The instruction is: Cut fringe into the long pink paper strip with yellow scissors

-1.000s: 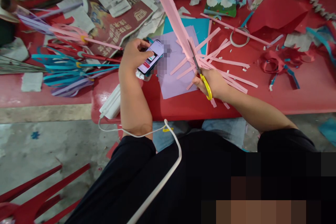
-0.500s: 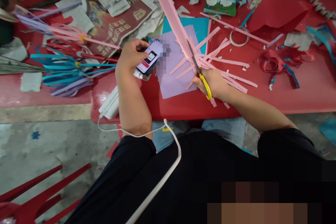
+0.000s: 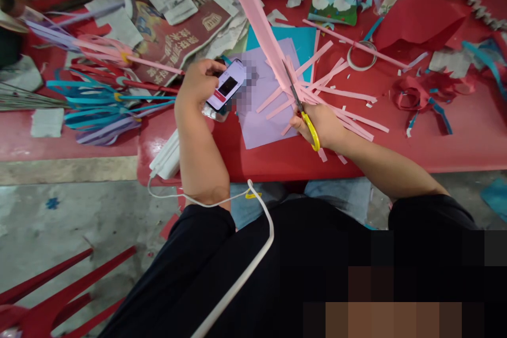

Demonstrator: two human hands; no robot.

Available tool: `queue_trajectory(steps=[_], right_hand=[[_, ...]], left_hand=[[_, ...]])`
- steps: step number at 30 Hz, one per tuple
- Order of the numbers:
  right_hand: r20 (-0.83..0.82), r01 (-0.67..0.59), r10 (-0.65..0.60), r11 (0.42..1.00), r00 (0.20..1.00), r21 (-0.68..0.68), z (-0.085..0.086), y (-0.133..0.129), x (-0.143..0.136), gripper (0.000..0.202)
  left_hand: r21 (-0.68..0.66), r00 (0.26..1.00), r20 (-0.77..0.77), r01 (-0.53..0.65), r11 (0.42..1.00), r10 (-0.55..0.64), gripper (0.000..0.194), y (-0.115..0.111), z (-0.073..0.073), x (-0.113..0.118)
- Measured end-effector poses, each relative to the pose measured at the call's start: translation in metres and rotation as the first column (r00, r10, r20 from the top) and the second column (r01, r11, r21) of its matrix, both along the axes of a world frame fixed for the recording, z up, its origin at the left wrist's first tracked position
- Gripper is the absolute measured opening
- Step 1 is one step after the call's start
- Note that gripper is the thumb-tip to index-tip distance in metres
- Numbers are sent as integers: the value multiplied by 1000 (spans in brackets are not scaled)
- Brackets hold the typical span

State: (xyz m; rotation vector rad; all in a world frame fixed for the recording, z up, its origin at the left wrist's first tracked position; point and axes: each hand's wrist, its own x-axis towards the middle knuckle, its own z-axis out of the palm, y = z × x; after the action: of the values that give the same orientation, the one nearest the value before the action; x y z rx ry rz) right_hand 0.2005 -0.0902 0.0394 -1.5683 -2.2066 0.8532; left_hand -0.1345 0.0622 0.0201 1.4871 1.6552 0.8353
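My left hand [image 3: 196, 82] is at a smartphone [image 3: 228, 85] with a lit screen. The thumb lies at the screen's left edge and the index finger curls by its upper edge; the other fingers are partly hidden. My right hand [image 3: 320, 122] is closed around yellow-handled scissors [image 3: 310, 128], their blades pointing up and left across pink paper strips [image 3: 330, 90]. The strips fan out around and under that hand. A long, wide pink paper band [image 3: 259, 21] rises from the blades to the top edge. Beneath lie purple paper sheets [image 3: 257, 129].
Looped paper flowers [image 3: 87, 103] and newspaper [image 3: 170, 31] cover the left side. A tape roll [image 3: 361, 55], a pink stick [image 3: 352, 39] and red paper scraps [image 3: 412, 92] lie rightward. A white power strip [image 3: 166, 157] with its cable sits at the table's front edge.
My left thumb has drawn back slightly left on the phone, and the picture on its screen has turned darker. My right hand and the scissors stay in place.
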Motion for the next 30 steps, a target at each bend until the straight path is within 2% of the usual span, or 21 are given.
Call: queue_trajectory(steps=[5,20,26,30], right_hand=[[2,-5,5,1000,1000,-20,4,-1,0,85],[-38,13,-15,999,999,-42,6,0,0,86],[-49,20,-23,999,999,-46,6,1,-1,83],[-51,28,-31,998,998,-52,5,1,-1,83]], left_hand=[[39,999,13,31,999,-32,63,4,-10,-6],[79,996,-28,92,993,-90,58,8,-19,-16],[44,988,-104,115,992,-110,59,9,-14,-16],[-4,993,-59,99,995,-99,58,7,-6,-12]])
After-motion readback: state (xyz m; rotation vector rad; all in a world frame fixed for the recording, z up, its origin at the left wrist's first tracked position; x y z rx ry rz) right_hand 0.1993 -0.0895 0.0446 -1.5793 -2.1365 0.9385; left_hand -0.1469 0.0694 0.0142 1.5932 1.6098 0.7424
